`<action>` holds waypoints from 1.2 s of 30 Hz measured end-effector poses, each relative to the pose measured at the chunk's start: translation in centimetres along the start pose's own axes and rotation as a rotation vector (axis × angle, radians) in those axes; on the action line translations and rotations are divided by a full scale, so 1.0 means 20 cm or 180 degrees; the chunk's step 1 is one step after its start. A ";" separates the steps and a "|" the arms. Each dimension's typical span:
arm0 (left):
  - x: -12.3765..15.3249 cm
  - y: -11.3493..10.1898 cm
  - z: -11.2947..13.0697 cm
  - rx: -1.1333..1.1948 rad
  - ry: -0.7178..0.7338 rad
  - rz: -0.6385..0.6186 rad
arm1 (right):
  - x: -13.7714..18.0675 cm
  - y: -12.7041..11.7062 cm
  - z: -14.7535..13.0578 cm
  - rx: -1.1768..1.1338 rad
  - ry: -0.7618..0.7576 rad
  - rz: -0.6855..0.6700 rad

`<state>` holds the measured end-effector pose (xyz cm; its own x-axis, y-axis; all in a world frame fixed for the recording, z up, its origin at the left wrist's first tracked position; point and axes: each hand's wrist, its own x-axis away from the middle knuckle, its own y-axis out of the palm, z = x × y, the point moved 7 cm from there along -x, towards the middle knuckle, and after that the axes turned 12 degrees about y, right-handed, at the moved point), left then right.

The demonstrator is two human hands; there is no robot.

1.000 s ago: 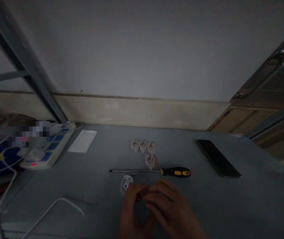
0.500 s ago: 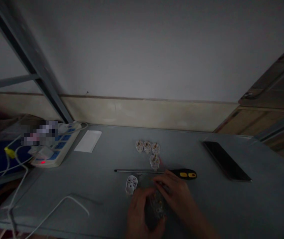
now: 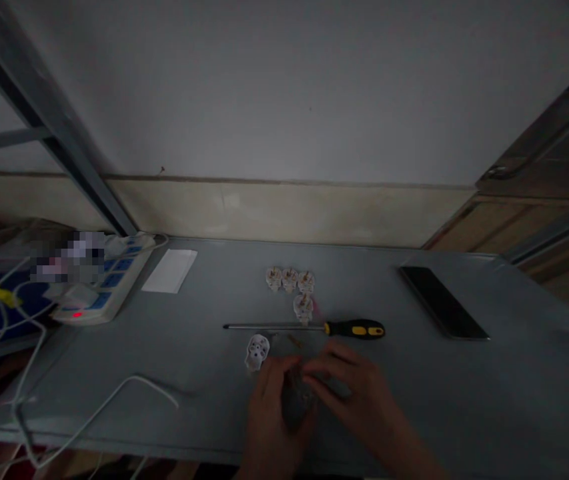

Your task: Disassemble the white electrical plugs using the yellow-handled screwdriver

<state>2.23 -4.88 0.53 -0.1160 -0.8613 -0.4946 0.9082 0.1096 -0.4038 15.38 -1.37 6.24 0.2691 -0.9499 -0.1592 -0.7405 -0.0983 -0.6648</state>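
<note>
My left hand (image 3: 277, 417) curls round a small see-through plastic piece (image 3: 305, 395), which looks like a little bag; its contents are dim. Against its upper edge, the fingertips of my right hand (image 3: 357, 387) are pinched, and what lies between them is hidden. A white plug shell (image 3: 257, 351) with holes lies just beyond my left fingers. Small brass-coloured bits (image 3: 295, 341) rest on the table past my fingertips. Behind them lies a screwdriver (image 3: 354, 329) with a black and yellow handle. Several white plug halves with brass parts (image 3: 290, 279) stand farther back, one (image 3: 303, 307) nearer the screwdriver.
On the grey table (image 3: 204, 360), a white power strip (image 3: 114, 287) with a red light sits at the left. Beside it are a folded white paper (image 3: 169, 271) and a loose white cable (image 3: 137, 378). A dark phone (image 3: 442, 303) lies at the right. The wall closes the back.
The view has shifted slightly, moving everything up and left. My right fingers have come closer to my left fingertips over the plastic. Brass-coloured bits now show on the table near the screwdriver.
</note>
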 end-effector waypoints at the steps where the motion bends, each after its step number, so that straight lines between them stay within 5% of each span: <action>1: 0.00 0.00 0.00 0.0007 0.0043 -0.0007 | 0.00 0.01 0.00 0.0075 0.0097 -0.0025; 11: 0.02 0.01 -0.05 0.0147 0.0209 0.0048 | -0.04 0.09 0.06 0.0122 0.1010 0.0107; 18: 0.04 0.05 -0.05 0.0107 -0.0247 0.0248 | -0.02 0.04 0.16 0.0024 0.1612 0.0203; 23: 0.02 0.02 -0.05 -0.0027 -0.0401 0.0314 | -0.02 -0.07 0.28 -0.0327 0.1657 0.0416; 28: 0.01 -0.01 -0.04 -0.0120 -0.0324 0.0133 | -0.03 -0.03 0.35 -0.0333 0.1683 0.0703; 36: -0.01 -0.04 0.02 -0.0171 -0.0263 0.0254 | 0.05 -0.05 0.23 -0.0525 0.1266 0.0714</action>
<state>1.68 -4.89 1.27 -0.0087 -0.8866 -0.4625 0.8902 0.2038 -0.4074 19.27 -0.87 3.45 -0.1408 -0.9897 0.0273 -0.8498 0.1067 -0.5162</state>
